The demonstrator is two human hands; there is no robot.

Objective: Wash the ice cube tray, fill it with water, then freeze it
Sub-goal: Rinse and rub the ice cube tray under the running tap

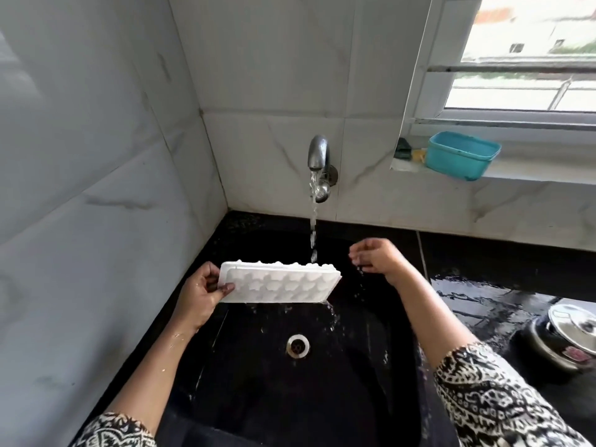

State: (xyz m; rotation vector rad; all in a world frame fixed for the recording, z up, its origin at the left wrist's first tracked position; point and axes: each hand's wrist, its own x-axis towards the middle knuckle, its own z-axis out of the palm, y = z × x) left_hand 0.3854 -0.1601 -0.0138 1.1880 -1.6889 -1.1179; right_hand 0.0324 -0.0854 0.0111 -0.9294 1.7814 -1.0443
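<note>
A white ice cube tray (283, 285) is held over the black sink (354, 382), tipped up on its long edge so its cups face me. My left hand (201, 296) grips the tray's left end. Water streams from the metal tap (318, 156) onto the tray's upper edge and drips off its lower right corner. My right hand (375, 258) hovers just right of the tray, wet, fingers loosely curled and holding nothing.
The sink drain (298, 345) lies below the tray. A wet black counter (483, 295) runs to the right with a steel lidded pot (567, 340) on it. On the window ledge stand a teal tub (461, 156) and a sponge (409, 152). Tiled walls close the left and back.
</note>
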